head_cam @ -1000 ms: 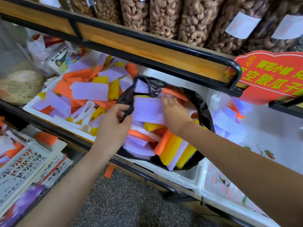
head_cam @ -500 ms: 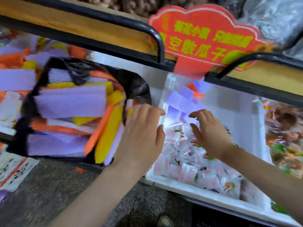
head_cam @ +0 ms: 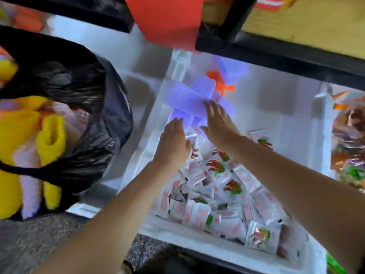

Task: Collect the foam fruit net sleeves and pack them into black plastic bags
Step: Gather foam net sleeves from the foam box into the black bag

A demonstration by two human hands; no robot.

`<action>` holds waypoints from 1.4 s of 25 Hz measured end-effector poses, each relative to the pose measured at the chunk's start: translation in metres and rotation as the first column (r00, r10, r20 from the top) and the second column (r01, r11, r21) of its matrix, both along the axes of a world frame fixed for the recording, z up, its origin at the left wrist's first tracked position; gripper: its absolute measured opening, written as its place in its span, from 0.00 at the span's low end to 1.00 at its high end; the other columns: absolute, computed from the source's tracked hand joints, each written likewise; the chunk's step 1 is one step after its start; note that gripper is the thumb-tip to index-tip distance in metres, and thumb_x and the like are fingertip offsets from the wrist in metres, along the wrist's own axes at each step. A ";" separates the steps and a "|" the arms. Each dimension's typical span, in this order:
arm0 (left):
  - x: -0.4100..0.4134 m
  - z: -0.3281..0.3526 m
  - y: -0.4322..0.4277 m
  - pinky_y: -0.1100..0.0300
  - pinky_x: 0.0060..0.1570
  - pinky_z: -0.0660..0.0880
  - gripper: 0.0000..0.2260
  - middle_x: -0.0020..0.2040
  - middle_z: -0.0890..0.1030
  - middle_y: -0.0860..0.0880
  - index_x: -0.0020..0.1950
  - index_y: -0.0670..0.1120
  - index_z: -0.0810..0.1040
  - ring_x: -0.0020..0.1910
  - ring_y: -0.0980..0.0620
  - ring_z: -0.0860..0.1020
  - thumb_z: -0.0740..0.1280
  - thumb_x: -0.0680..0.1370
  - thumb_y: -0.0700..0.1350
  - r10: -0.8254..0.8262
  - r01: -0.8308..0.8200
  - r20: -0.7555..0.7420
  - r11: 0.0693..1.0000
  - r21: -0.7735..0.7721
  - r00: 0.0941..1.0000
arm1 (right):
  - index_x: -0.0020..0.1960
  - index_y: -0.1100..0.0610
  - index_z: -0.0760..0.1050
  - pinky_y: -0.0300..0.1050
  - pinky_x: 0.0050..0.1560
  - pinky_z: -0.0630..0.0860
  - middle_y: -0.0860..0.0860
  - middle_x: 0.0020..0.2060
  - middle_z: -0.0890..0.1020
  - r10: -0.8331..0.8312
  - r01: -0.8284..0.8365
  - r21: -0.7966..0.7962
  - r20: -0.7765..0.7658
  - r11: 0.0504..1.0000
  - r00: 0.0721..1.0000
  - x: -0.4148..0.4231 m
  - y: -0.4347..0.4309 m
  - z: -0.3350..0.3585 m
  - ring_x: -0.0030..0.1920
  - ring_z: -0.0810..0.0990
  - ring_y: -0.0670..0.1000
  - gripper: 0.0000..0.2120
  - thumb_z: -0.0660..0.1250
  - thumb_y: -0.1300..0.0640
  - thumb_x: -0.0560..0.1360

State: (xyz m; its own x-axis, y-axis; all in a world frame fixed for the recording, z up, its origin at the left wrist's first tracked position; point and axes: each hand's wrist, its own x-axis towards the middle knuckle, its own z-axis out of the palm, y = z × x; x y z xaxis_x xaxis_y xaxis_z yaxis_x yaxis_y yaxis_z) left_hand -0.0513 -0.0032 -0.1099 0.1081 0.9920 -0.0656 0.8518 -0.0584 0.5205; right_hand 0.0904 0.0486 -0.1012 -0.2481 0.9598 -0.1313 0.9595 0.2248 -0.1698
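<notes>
Both arms reach forward into the white foam box (head_cam: 197,242); left hand (head_cam: 173,143) and right hand (head_cam: 219,125) lie flat, fingers spread apart, upon purple net sleeves (head_cam: 189,95), gripping nothing.

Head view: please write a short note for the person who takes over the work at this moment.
Left hand: open, flat, nothing held, reaching at the purple sleeves.
Right hand: open, fingertips on those sleeves, no grip yet.
Sleeves lie at the far end of the white box, with an orange sleeve behind them; snack packets fill the near part.
Black bag stands left of the box, open, already holding yellow and purple sleeves.
Left: gather the purple and orange sleeves, move them into the bag. Leave the packets.
</notes>
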 end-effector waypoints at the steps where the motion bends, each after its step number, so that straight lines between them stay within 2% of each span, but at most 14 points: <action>1: 0.004 -0.008 0.009 0.56 0.71 0.54 0.28 0.74 0.59 0.38 0.75 0.36 0.54 0.73 0.43 0.58 0.62 0.79 0.43 0.013 -0.013 -0.009 1.000 -0.013 1.000 | 0.76 0.61 0.46 0.48 0.72 0.51 0.60 0.75 0.53 0.010 -0.010 0.022 -0.002 1.000 1.000 -0.003 0.008 -0.004 0.74 0.54 0.59 0.33 0.61 0.56 0.79; 3: 0.010 -0.024 0.023 0.57 0.72 0.51 0.30 0.74 0.58 0.37 0.75 0.35 0.52 0.74 0.42 0.56 0.62 0.79 0.44 0.047 -0.047 -0.005 0.998 -0.033 0.999 | 0.75 0.60 0.52 0.50 0.69 0.59 0.60 0.72 0.59 0.008 -0.008 0.081 -0.001 0.997 1.000 -0.004 0.021 -0.010 0.72 0.60 0.60 0.29 0.60 0.58 0.79; 6: 0.013 -0.043 0.031 0.58 0.71 0.53 0.30 0.74 0.59 0.37 0.74 0.35 0.54 0.74 0.43 0.57 0.64 0.78 0.42 0.154 -0.146 0.113 0.987 -0.072 0.982 | 0.68 0.60 0.63 0.51 0.53 0.71 0.58 0.61 0.70 -0.013 0.015 0.224 -0.012 0.975 1.000 0.002 0.028 -0.006 0.59 0.73 0.60 0.18 0.58 0.61 0.79; 9: 0.018 -0.049 0.033 0.56 0.68 0.57 0.29 0.71 0.64 0.37 0.72 0.36 0.59 0.72 0.42 0.61 0.68 0.76 0.42 0.198 -0.200 0.129 0.980 0.002 0.972 | 0.57 0.65 0.70 0.49 0.35 0.71 0.61 0.51 0.75 0.026 0.046 0.377 -0.186 0.925 0.982 0.023 0.016 0.003 0.46 0.77 0.63 0.12 0.61 0.61 0.75; 11: 0.022 -0.049 0.037 0.53 0.65 0.62 0.29 0.68 0.66 0.37 0.71 0.36 0.61 0.69 0.40 0.63 0.70 0.74 0.43 0.196 -0.200 0.067 0.977 0.071 0.978 | 0.53 0.65 0.70 0.46 0.30 0.66 0.61 0.47 0.75 0.033 0.068 0.435 -0.220 0.898 0.975 0.043 0.006 0.008 0.40 0.77 0.64 0.11 0.62 0.61 0.73; 15: 0.031 -0.042 0.042 0.47 0.55 0.70 0.20 0.64 0.69 0.39 0.70 0.39 0.64 0.65 0.39 0.67 0.62 0.78 0.39 0.223 -0.222 0.009 0.963 0.153 0.975 | 0.63 0.60 0.66 0.47 0.37 0.64 0.58 0.57 0.73 -0.217 0.240 0.230 -0.121 0.943 0.969 0.071 -0.002 0.005 0.51 0.76 0.62 0.16 0.60 0.58 0.77; 18: 0.030 -0.033 0.036 0.50 0.48 0.68 0.14 0.59 0.74 0.42 0.66 0.41 0.67 0.58 0.41 0.73 0.57 0.81 0.39 0.327 -0.342 0.118 0.929 0.142 0.938 | 0.66 0.57 0.64 0.48 0.45 0.67 0.56 0.61 0.71 -0.217 0.217 0.041 -0.002 0.975 0.976 0.065 -0.006 -0.006 0.60 0.72 0.58 0.17 0.57 0.55 0.79; 21: 0.032 -0.026 0.017 0.54 0.38 0.69 0.06 0.46 0.74 0.47 0.55 0.43 0.67 0.44 0.40 0.77 0.60 0.79 0.38 0.344 -0.380 0.382 0.925 0.019 0.857 | 0.66 0.59 0.65 0.47 0.46 0.68 0.56 0.59 0.73 -0.197 0.225 0.089 -0.245 0.970 0.949 0.046 -0.012 -0.010 0.58 0.73 0.59 0.17 0.58 0.55 0.79; 24: 0.036 -0.024 0.001 0.59 0.34 0.76 0.06 0.47 0.74 0.50 0.54 0.44 0.67 0.42 0.50 0.76 0.59 0.79 0.37 0.450 -0.379 0.660 0.888 -0.260 0.601 | 0.66 0.61 0.66 0.49 0.46 0.71 0.58 0.57 0.75 -0.072 0.136 0.100 -0.483 0.986 0.873 0.021 -0.030 -0.012 0.53 0.76 0.61 0.19 0.62 0.56 0.77; 27: 0.035 -0.021 -0.008 0.67 0.44 0.73 0.14 0.48 0.78 0.49 0.56 0.41 0.74 0.47 0.55 0.77 0.57 0.81 0.51 0.528 -0.352 0.773 0.840 -0.414 0.350 | 0.68 0.58 0.68 0.51 0.44 0.75 0.56 0.53 0.75 0.106 -0.074 0.085 -0.477 0.994 0.873 0.007 -0.063 -0.019 0.49 0.77 0.58 0.24 0.63 0.53 0.74; 29: 0.033 -0.016 -0.016 0.74 0.38 0.70 0.08 0.43 0.78 0.53 0.52 0.44 0.75 0.38 0.65 0.77 0.61 0.81 0.48 0.547 -0.403 0.750 0.823 -0.401 0.371 | 0.70 0.56 0.66 0.46 0.51 0.74 0.54 0.54 0.74 0.215 -0.223 0.040 -0.477 0.974 0.852 0.014 -0.076 -0.019 0.53 0.76 0.55 0.27 0.66 0.51 0.74; 31: 0.028 -0.014 -0.022 0.74 0.36 0.71 0.03 0.42 0.78 0.55 0.52 0.45 0.74 0.36 0.67 0.77 0.63 0.79 0.42 0.539 -0.425 0.730 0.828 -0.366 0.420 | 0.72 0.54 0.62 0.38 0.63 0.63 0.52 0.62 0.72 0.223 -0.250 -0.005 -0.431 0.968 0.874 0.035 -0.075 -0.017 0.63 0.70 0.51 0.31 0.69 0.49 0.73; 33: 0.024 -0.012 -0.029 0.74 0.38 0.72 0.05 0.45 0.77 0.56 0.55 0.46 0.72 0.41 0.65 0.76 0.63 0.79 0.42 0.525 -0.417 0.740 0.836 -0.356 0.421 | 0.74 0.52 0.58 0.38 0.69 0.50 0.49 0.70 0.65 0.149 -0.167 -0.048 -0.263 0.985 0.953 0.064 -0.065 -0.020 0.71 0.61 0.49 0.36 0.70 0.48 0.72; 35: 0.021 -0.011 -0.033 0.77 0.38 0.71 0.06 0.46 0.77 0.57 0.56 0.47 0.71 0.42 0.67 0.76 0.62 0.80 0.42 0.514 -0.421 0.751 0.840 -0.342 0.415 | 0.74 0.52 0.60 0.44 0.72 0.51 0.50 0.72 0.65 0.134 -0.137 -0.047 -0.064 0.989 0.989 0.087 -0.058 -0.025 0.72 0.61 0.51 0.36 0.72 0.52 0.71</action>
